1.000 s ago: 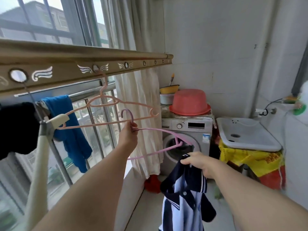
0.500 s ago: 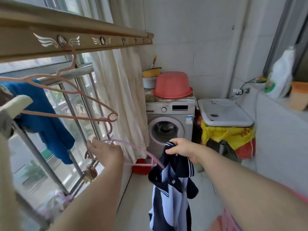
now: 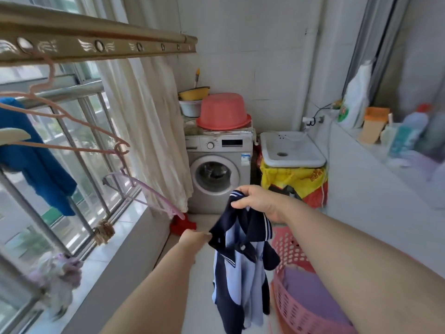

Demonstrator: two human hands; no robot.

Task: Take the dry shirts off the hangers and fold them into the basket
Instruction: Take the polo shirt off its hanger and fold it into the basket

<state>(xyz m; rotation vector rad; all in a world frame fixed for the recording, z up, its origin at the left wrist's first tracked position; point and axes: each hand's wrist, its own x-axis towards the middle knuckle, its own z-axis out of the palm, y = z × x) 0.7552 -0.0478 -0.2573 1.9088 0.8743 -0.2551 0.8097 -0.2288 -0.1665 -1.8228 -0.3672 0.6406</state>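
Head view: a laundry balcony was seen from above, over both forearms.
Shirt (image 3: 240, 263): a navy and pale blue shirt was held in the air, off any hanger, hanging limp between the hands just left of the basket.
Right hand (image 3: 257, 201): its fingers (image 3: 237, 192) were curled over a bunched navy part with white stripes at the top, and most of the weight was carried there.
Left hand (image 3: 195, 239): it was held lower, and the dark edge of the shirt was pinched by its fingers; the fabric was drawn out toward it.
Basket (image 3: 289, 251): a pink perforated basket stood on the floor under the right forearm, with lilac cloth already in it.
Hangers: a bare pink hanger (image 3: 72, 121) was hooked on the rail (image 3: 101, 44), and a lilac hanger (image 3: 149, 194) dangled from its end.
Handling: the shirt was judged light, soft and floppy; no shape would be kept unless it was held taut.
Hold: the two shoulder seams were judged the best places, so that the body could be hung flat before folding.
Risk: a sleeve could be trapped inside the fold.
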